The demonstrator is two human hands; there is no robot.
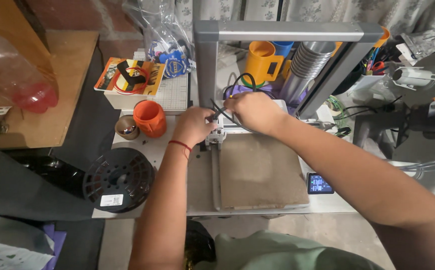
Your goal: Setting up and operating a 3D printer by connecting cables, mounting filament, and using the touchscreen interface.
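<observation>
I see my left hand (193, 125) curled shut around the white print head (216, 136) at the bed's (262, 172) twelve o'clock edge; my right hand (251, 111) pinches the black cable (227, 115) just above it, orange cup (150, 118) at nine o'clock

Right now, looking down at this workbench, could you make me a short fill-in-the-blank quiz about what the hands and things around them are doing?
1. Both hands, the left hand and the right hand, meet at the small white print head, where a thin ____ cable runs.
2. The left wrist wears a thin ____ thread.
3. The round black plastic filament spool lies ____ of the flat brown print bed.
4. The ribbed plastic cup is coloured ____.

Missing words: black; red; left; orange
</observation>
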